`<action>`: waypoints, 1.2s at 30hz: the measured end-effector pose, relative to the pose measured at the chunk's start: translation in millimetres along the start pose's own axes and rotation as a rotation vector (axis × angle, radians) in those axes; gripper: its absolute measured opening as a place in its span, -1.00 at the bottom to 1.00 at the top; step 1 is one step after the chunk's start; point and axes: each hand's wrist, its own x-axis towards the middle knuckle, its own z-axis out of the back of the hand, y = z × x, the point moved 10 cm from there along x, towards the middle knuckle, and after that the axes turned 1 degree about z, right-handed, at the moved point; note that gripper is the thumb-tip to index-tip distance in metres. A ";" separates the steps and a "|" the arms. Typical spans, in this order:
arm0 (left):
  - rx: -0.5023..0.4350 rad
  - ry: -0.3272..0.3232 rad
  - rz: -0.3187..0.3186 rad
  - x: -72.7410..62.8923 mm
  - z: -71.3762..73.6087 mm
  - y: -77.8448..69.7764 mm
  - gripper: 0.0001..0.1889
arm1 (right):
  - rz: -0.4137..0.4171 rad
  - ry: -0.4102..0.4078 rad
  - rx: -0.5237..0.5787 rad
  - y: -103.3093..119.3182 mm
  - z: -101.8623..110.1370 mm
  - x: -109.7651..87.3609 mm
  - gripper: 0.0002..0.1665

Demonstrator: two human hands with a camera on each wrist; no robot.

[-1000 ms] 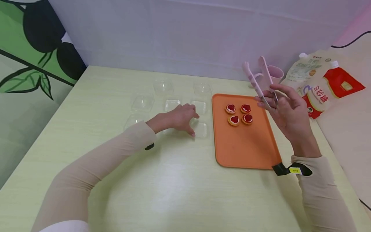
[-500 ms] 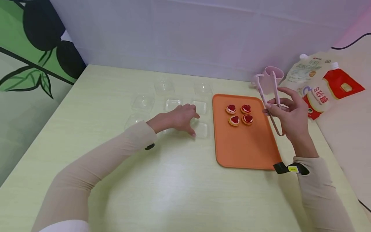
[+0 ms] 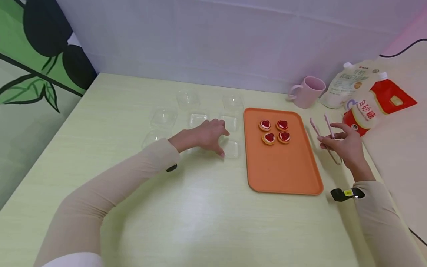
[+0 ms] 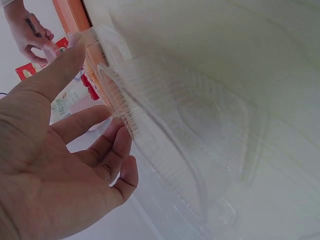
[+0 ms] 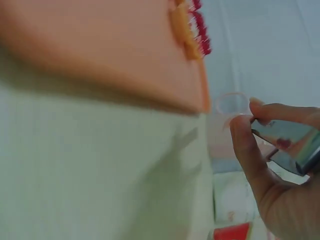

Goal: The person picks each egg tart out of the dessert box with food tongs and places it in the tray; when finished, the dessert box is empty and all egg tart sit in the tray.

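Note:
My left hand lies among the clear plastic boxes, its fingers loosely bent and spread from the thumb. By its thumb stands a clear plastic box; in the left wrist view, the thumb and fingertips lie along the rim of a clear box, and I cannot tell how firmly they touch. To the right of the orange tray, my right hand holds metal tongs with pink arms between thumb and fingers, tips apart and pointing away. Several small tarts with red toppings sit on the tray.
More clear boxes stand to the left and behind. A pink mug is at the back right, beside a white pouch and a red sugar bag. A pale wall closes off the table's far side.
My right hand has moved right and down with the tongs, away from in front of the mug, and turned the tongs in its fingers. My left hand has stayed in place.

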 end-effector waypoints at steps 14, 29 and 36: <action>0.002 0.013 0.008 1.1 1.0 -1.2 -0.16 | -0.097 0.061 -0.585 -35.6 8.7 5.5 0.10; 0.003 0.010 0.003 0.6 1.8 -1.4 -0.17 | -0.112 0.028 -0.685 -32.8 13.5 5.6 0.08; -0.006 0.019 0.011 -1.5 2.1 -1.9 -0.18 | -0.077 0.054 -0.637 -32.0 14.4 8.0 -0.11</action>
